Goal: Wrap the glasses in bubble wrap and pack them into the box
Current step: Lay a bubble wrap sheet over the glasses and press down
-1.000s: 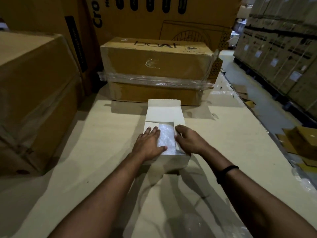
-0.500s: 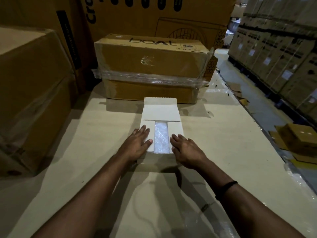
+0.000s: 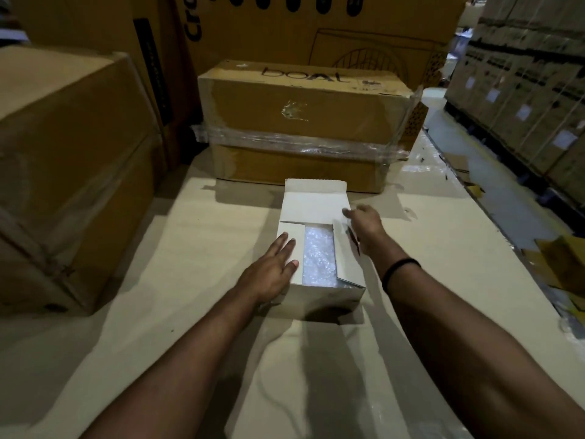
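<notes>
A small white box (image 3: 319, 296) stands in the middle of the cardboard-covered table. Bubble wrap (image 3: 319, 258) shows inside it, between the two side flaps; no glass can be made out through it. My left hand (image 3: 269, 270) lies flat on the left flap (image 3: 292, 231), pressing it down. The right flap (image 3: 348, 261) stands tilted up, with nothing holding it. Beyond the opening the lid (image 3: 313, 204) lies folded back. My right hand (image 3: 365, 221) is at the lid's right edge, its fingertips touching it.
A taped brown carton (image 3: 300, 112) stands just behind the white box. A big carton (image 3: 63, 153) flanks the left side. The table (image 3: 190, 248) drops off on the right to an aisle with stacked cartons (image 3: 522, 90) and cardboard scraps (image 3: 563, 264).
My right hand left the right flap and moved forward to the lid's right edge; the right flap sprang up. My left hand still presses the left flap.
</notes>
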A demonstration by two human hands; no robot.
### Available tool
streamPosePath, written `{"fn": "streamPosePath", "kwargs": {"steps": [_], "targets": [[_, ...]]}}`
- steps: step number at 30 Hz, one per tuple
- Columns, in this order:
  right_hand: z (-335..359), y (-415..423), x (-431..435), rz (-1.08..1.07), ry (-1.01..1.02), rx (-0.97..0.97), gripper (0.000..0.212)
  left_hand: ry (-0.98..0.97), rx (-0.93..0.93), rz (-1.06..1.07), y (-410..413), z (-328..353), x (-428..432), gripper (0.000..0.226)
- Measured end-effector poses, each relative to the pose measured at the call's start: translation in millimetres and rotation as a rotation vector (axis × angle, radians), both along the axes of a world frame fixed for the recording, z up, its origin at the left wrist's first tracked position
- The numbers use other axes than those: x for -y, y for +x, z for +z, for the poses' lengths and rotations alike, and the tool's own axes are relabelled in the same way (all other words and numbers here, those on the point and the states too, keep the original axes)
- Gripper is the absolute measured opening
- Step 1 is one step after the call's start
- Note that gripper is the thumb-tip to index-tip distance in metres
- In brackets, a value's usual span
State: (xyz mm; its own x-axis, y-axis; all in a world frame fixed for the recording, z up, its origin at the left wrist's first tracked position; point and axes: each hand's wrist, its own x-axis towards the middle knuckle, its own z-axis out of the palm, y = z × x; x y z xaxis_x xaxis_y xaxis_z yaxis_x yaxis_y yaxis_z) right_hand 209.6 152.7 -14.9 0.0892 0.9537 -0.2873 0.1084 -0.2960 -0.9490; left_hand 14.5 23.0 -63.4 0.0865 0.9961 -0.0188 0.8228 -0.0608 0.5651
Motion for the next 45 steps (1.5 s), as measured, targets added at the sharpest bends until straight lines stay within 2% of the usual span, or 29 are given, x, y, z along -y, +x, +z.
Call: {"fn": "streamPosePath", "kwargs": {"steps": [2,4,8,9,12,14,15,17,19,22,26,33,39,45], "targets": [[12,1,-14,-0.026,-0.065,-0.044,0.032,-0.003,0.003,0.008,1,0,0,0.056],[26,1,-24,-0.021,-0.058,-0.078,0.031,-0.011,0.014,0.016,0,-1,-1,0.056],[69,2,-29,0.026,0.185,-0.073,0.059,0.006,0.028,0.016,-4,-6,-1,0.056],[80,3,-27,0.051,0.243,-0.044,0.060,0.012,0.032,0.017,-4,-6,-1,0.055],[102,11,-9,0.204,0.322,0.080,0.035,0.049,0.080,0.036,-3,-7,-1,0.055],[102,20,5,0.335,0.345,0.191,0.019,0.099,0.231,0.060,-1,-8,2,0.056],[99,26,13,0.389,0.368,0.251,0.018,0.131,0.362,0.094,2,-8,5,0.057],[93,35,32,0.463,0.424,0.395,0.027,0.209,0.634,0.206,6,4,13,0.061],[82,42,53,0.470,0.485,0.541,0.033,0.300,0.730,0.291,6,25,15,0.070],[56,50,79,0.470,0.559,0.597,0.029,0.357,0.741,0.281,-5,43,10,0.070],[16,56,97,0.476,0.607,0.511,0.028,0.357,0.597,0.219,-16,32,23,0.043],[-26,57,114,0.492,0.673,0.492,0.033,0.321,0.587,0.256,-19,4,38,0.042],[-42,57,115,0.501,0.683,0.532,0.035,0.364,0.494,0.207,-20,-10,41,0.038],[-30,52,109,0.508,0.691,0.644,0.035,0.300,0.445,0.218,-18,1,34,0.020]]}}
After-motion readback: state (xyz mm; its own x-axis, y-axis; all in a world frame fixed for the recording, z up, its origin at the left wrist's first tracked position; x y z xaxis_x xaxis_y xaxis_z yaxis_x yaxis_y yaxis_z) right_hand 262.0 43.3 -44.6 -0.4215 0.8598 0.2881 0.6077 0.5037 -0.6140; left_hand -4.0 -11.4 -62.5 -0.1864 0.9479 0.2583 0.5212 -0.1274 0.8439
